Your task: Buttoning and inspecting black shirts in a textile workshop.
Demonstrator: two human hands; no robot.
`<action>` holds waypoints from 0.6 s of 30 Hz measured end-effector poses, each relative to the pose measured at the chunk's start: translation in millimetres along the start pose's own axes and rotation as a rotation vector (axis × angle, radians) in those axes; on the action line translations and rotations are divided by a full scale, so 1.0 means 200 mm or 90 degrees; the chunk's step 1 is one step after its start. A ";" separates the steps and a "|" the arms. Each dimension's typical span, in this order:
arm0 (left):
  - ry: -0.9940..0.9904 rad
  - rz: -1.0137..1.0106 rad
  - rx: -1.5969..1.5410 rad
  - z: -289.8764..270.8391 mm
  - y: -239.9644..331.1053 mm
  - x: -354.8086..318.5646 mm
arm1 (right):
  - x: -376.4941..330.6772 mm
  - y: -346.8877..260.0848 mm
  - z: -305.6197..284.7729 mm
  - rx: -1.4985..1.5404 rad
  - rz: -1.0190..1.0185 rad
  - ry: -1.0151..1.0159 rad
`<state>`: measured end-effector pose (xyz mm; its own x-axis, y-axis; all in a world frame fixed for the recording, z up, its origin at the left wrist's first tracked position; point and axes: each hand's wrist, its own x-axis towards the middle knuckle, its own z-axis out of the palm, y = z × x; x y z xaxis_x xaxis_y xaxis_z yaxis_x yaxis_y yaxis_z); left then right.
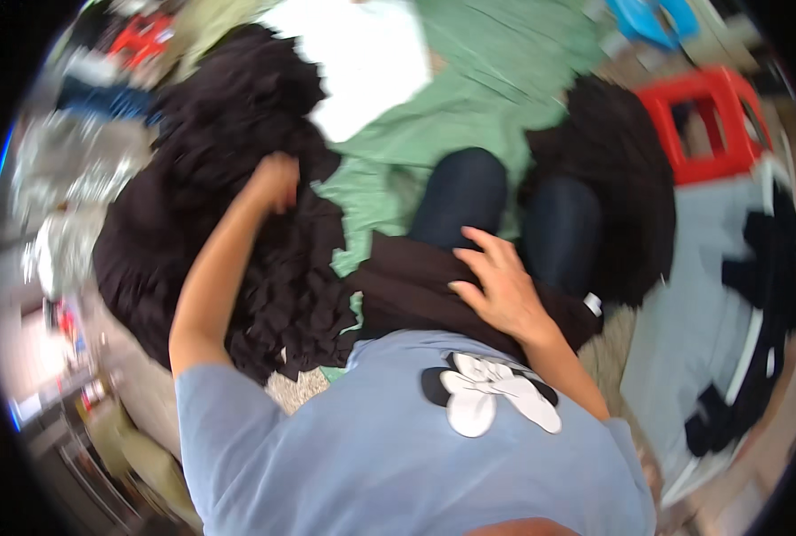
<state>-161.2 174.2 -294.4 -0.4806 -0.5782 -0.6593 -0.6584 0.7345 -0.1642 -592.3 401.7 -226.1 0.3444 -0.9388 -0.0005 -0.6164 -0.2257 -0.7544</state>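
- The left hand (pixel 275 181) reaches into a big heap of black fabric pieces (pixel 237 223) at the person's left; motion blur hides whether its grip is closed.
- The right hand (pixel 498 284) lies flat, fingers spread, on a dark cloth (pixel 416 286) across the lap.
- Green sheet (pixel 469 107) beneath; red stool (pixel 715 121) to the right.

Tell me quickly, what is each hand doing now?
Left hand: closed, gripping the pile of black fabric pieces.
Right hand: open, fingers spread, resting flat on the dark cloth on the lap.
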 end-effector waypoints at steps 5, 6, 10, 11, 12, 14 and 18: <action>-0.288 0.175 -0.210 0.29 1.01 0.45 | 0.01 0.08 0.02 0.193 -0.016 0.068; -0.295 0.200 -0.237 0.24 1.20 0.54 | 0.00 0.09 0.01 0.221 -0.003 0.061; -0.335 0.287 -0.374 0.38 1.47 0.37 | 0.02 0.13 -0.12 0.294 0.096 -0.005; -0.356 0.303 -0.408 0.41 1.51 0.31 | 0.02 0.12 -0.11 0.308 0.112 -0.012; -0.377 0.317 -0.446 0.45 1.54 0.19 | 0.02 0.12 -0.12 0.324 0.133 -0.021; -0.416 0.309 -0.528 0.45 1.58 0.12 | 0.05 0.12 -0.14 0.338 0.135 -0.037; -0.468 0.314 -0.683 0.46 1.64 -0.02 | 0.08 0.19 -0.21 0.320 0.141 -0.051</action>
<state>-322.3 450.9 -413.4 -0.6001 0.2208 -0.7688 -0.7904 -0.0161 0.6124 -639.5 368.0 -227.6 0.3099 -0.9224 -0.2304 -0.2735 0.1456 -0.9508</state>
